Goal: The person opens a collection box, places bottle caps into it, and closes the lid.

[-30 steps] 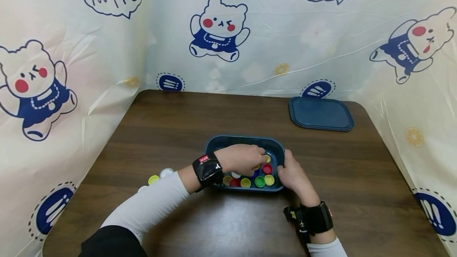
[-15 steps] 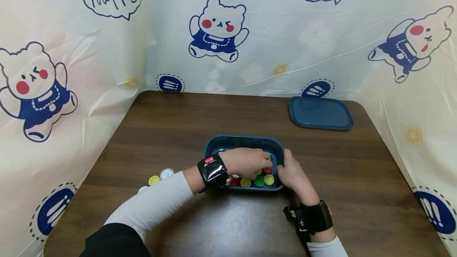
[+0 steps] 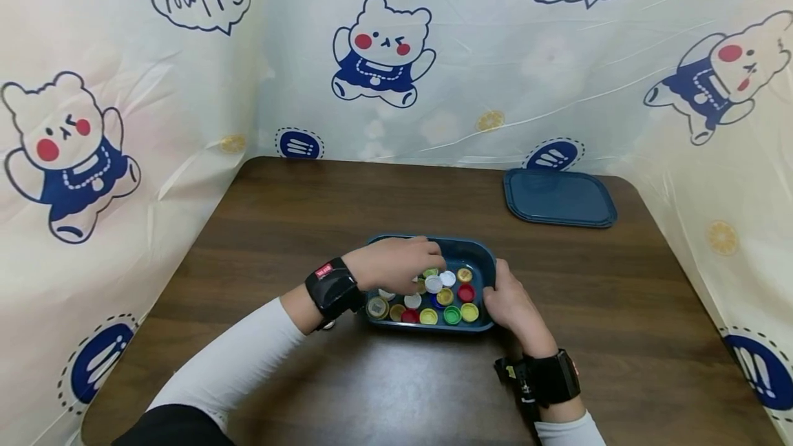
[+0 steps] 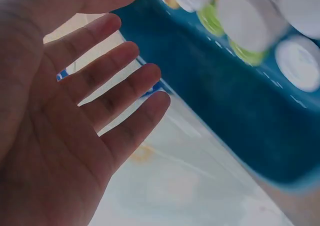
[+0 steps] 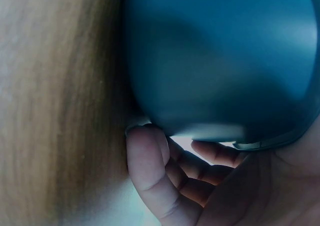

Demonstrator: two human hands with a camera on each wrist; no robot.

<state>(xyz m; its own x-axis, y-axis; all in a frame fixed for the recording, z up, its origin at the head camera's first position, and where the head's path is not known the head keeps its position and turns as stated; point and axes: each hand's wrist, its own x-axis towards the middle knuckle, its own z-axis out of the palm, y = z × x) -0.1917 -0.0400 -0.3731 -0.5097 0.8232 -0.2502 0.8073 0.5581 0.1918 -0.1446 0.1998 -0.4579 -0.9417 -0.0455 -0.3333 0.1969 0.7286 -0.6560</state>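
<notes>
Caps [image 3: 441, 296] of many colours are held in a blue tub [image 3: 480, 254] at the lower middle of the head view, on the brown table [image 3: 372, 391]. The tub's right end is gripped by the right hand [image 3: 509, 303], thumb over the rim and fingers [image 5: 150, 161] curled against the outer wall in the right wrist view; the tub is judged to be steadied this way. The left hand [image 3: 396, 264] is held over the tub's left half, above the caps; in the left wrist view its fingers [image 4: 117, 86] are spread straight and nothing is grasped. Part of the caps is hidden under this hand, so a full count cannot be made. Black wrist bands are worn on both arms.

Farther back, at the upper right of the table, a blue lid [image 3: 559, 197] lies flat, well apart from the tub. Behind and on both sides, a bear-printed sheet [image 3: 384, 54] closes off the table.
</notes>
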